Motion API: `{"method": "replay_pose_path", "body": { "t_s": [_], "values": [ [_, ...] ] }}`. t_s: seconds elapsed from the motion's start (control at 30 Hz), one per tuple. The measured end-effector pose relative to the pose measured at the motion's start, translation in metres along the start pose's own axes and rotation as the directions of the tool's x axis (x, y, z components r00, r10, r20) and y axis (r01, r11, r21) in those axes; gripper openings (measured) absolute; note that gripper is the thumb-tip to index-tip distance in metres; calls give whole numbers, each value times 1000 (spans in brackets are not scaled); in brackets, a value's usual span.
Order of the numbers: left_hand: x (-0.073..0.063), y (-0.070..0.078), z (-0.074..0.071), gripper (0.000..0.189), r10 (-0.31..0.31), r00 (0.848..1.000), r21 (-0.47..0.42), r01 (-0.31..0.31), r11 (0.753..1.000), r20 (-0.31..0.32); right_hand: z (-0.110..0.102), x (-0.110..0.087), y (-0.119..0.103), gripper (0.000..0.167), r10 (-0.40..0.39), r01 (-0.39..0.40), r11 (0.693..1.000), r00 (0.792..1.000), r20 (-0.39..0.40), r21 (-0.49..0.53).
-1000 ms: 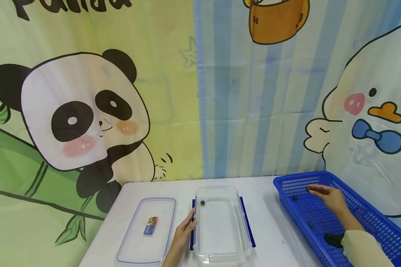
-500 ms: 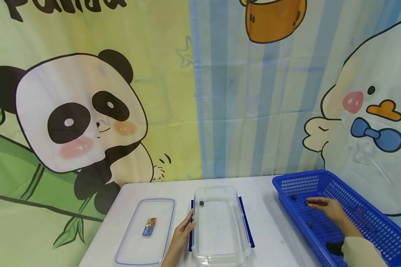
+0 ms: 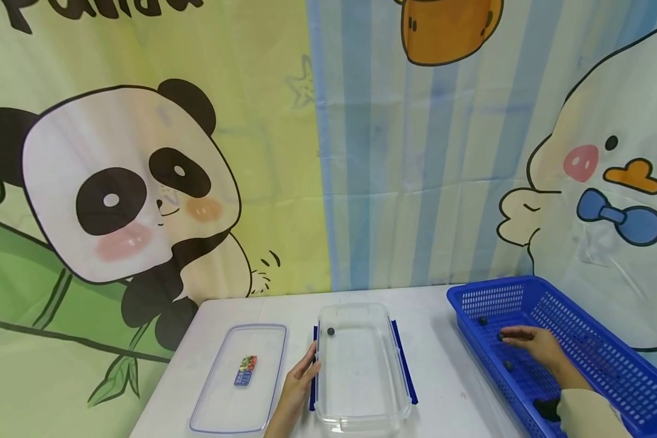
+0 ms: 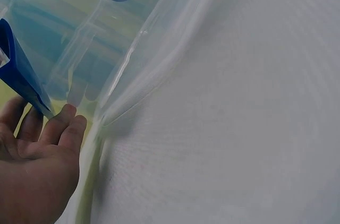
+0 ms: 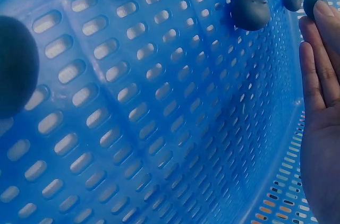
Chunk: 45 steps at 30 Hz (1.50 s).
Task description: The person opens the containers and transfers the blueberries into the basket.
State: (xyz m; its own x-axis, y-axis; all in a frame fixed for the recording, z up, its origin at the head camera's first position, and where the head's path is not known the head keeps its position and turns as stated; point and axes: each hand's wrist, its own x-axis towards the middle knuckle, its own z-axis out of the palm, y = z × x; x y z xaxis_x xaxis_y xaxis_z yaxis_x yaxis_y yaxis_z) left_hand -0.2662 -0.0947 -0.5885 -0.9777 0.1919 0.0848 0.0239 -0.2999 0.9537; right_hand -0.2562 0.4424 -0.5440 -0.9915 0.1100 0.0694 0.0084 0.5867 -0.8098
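Note:
My right hand [image 3: 542, 347] is inside the blue basket [image 3: 602, 325], pinching a blueberry [image 5: 313, 4] between thumb and fingertips. Near it another blueberry [image 3: 482, 320] lies by the basket's left wall, with one more [image 3: 508, 365] closer to me. A dark cluster of blueberries [image 3: 546, 409] is partly covered by the sleeve. On the table, my left hand [image 3: 297, 383] touches the left side of a clear plastic container [image 3: 364, 377]; its fingertips are right beside a blue latch [image 4: 24, 72]. A single blueberry [image 3: 331, 331] sits in the container's far left part.
A clear lid [image 3: 239, 328] with a blue-tinted rim and a small colourful label lies left of the container on the white table [image 3: 438, 377]. A second blue latch [image 3: 405, 365] hangs on the container's right side. Behind stands a cartoon-printed curtain [image 3: 383, 152].
My right hand has come lower into the basket with the pinched blueberry, and its fingers are straighter. The left hand stays at the container.

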Motion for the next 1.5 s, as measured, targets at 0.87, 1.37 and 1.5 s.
{"method": "replay_pose_path", "body": {
  "t_s": [0.87, 1.37, 1.5],
  "values": [
    [3, -5, 5, 51, -5, 1000, 33, 5, 999, -9, -7, -8, -45, 47, -83, 82, 996, 994, -70, -18],
    [0, 2, 1, 50, -11, 1000, 47, 13, 999, -26, -12, -107, -139, 42, -83, 31, 969, 975, -207, -245],
    [1, 2, -1, 50, -12, 1000, 52, 13, 999, -21, 4, -129, -147, 41, -118, 43, 947, 968, -220, -319]
  ]
}}
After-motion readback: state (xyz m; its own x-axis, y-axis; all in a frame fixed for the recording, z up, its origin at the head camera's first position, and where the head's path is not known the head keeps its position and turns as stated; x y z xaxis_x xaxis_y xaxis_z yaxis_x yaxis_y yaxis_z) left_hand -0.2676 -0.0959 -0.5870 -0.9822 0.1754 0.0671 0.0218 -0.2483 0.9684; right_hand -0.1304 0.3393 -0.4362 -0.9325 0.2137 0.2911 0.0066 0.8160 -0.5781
